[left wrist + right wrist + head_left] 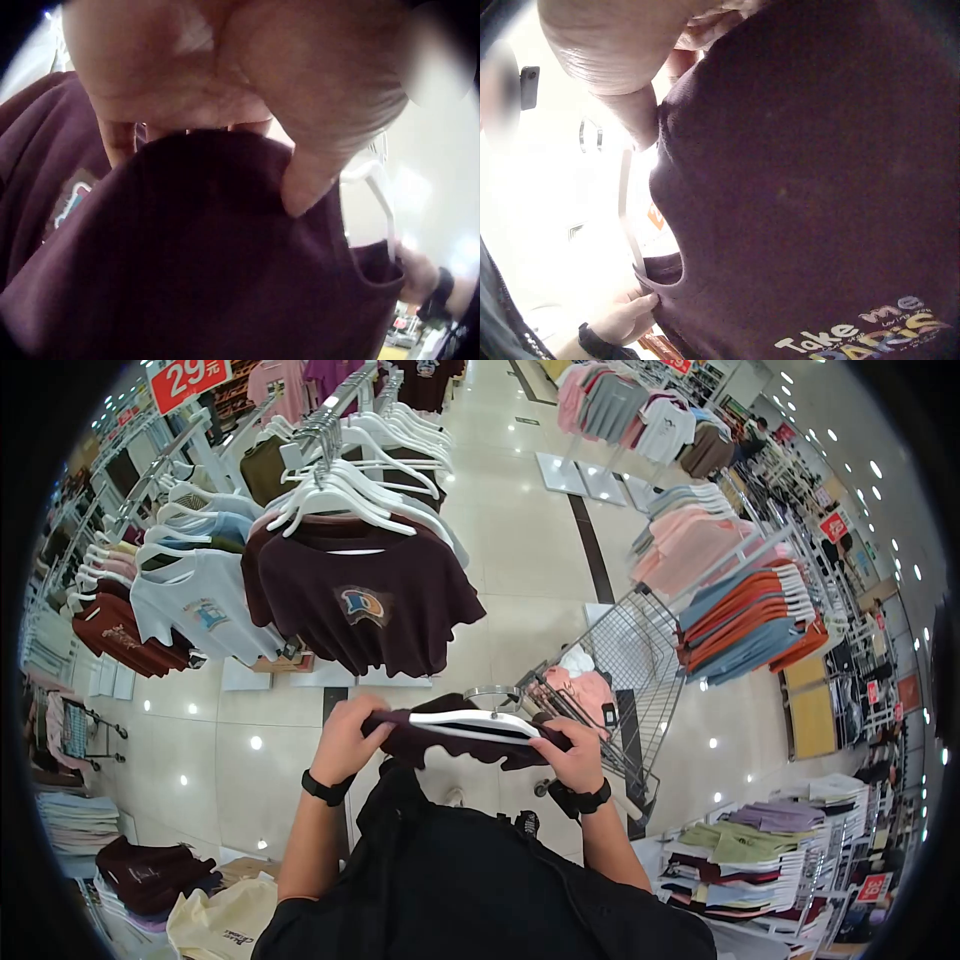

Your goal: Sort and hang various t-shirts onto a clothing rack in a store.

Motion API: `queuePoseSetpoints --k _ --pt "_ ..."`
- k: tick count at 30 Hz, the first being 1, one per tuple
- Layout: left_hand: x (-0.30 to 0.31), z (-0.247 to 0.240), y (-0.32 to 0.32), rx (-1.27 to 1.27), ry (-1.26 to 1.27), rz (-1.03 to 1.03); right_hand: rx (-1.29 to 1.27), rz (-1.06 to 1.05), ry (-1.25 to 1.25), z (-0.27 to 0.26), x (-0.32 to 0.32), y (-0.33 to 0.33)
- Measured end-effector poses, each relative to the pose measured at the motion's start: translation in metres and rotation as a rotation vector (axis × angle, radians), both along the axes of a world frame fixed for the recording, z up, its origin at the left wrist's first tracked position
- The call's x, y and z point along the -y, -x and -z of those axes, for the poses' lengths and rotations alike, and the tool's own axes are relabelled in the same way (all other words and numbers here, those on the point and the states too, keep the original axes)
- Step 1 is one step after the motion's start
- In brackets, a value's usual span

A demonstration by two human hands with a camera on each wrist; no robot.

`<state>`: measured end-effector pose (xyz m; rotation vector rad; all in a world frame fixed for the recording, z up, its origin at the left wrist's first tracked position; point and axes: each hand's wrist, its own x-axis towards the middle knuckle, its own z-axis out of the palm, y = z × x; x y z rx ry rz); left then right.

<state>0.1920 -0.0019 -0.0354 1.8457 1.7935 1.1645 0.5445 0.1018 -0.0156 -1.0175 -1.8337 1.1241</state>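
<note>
A dark maroon shirt [460, 745] on a white hanger [475, 722] is held up in front of the body in the head view. My left hand [348, 738] grips one shoulder, and my right hand [577, 753] pinches the other near the hanger's end. In the left wrist view the left thumb lies over the shirt [202, 247], with the fingers behind it. Colourful lettering [870, 330] shows low on the shirt [802, 165] in the right wrist view, where the right hand [630, 67] holds its upper edge.
Ahead on the left, a rack holds a similar maroon shirt [365, 600] and a light blue one [205, 605]. A wire cart [640, 650] with pink items [580, 690] stands just right of the hands. Folded clothes [750, 850] lie at the lower right.
</note>
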Motion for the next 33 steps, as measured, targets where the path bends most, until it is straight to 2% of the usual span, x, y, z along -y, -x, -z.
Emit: queuePoseSetpoints --k 2,4,6,7,8,9,10,13,15,17,20,22,23,24,26,30,32,33 --pt "0.005 0.01 0.012 0.156 0.279 0.002 0.028 -0.038 -0.006 0.003 -0.011 0.009" --pt "0.001 0.008 0.017 0.162 0.183 -0.024 0.083 -0.092 0.0 0.011 -0.024 0.018" --pt "-0.001 -0.004 0.035 0.221 0.225 -0.018 0.013 -0.133 0.003 0.015 -0.039 0.031" --pt "-0.005 -0.018 0.042 0.311 0.291 -0.078 -0.012 -0.108 -0.034 0.017 -0.045 0.037" --pt "-0.011 -0.012 0.059 0.219 0.172 -0.061 -0.038 -0.085 -0.073 0.016 -0.053 0.044" --pt "-0.017 -0.014 0.074 0.19 0.152 -0.068 -0.007 -0.081 -0.188 0.008 -0.059 0.053" --pt "-0.022 -0.019 0.089 0.158 0.133 -0.075 -0.007 -0.084 -0.199 -0.001 -0.062 0.064" --pt "-0.035 -0.036 0.134 0.147 0.109 -0.091 0.196 0.018 -0.426 -0.017 -0.07 0.096" --pt "-0.047 -0.042 0.161 0.153 0.045 -0.089 0.168 0.044 -0.416 -0.028 -0.072 0.122" --pt "-0.057 -0.053 0.186 0.159 0.083 -0.077 0.141 0.082 -0.409 -0.035 -0.079 0.146" --pt "-0.075 -0.069 0.221 0.16 0.08 -0.015 -0.001 0.034 -0.322 -0.036 -0.093 0.18" --pt "-0.086 -0.073 0.246 0.176 0.017 0.062 -0.154 -0.059 -0.062 -0.03 -0.1 0.196" --pt "-0.093 -0.074 0.259 0.169 -0.005 0.077 -0.057 -0.017 -0.072 -0.031 -0.1 0.199" --pt "-0.099 -0.073 0.272 0.171 0.001 0.085 -0.085 0.003 -0.098 -0.035 -0.103 0.209" --pt "-0.11 -0.072 0.295 0.19 -0.011 0.089 0.057 0.035 -0.088 -0.046 -0.104 0.218" --pt "-0.132 -0.077 0.321 0.182 0.003 0.069 0.164 0.099 -0.15 -0.053 -0.106 0.245" --pt "-0.141 -0.075 0.326 0.21 -0.024 0.072 0.172 0.145 -0.406 -0.05 -0.112 0.258" --pt "-0.145 -0.074 0.326 0.231 -0.006 0.1 0.169 0.168 -0.358 -0.047 -0.116 0.261"
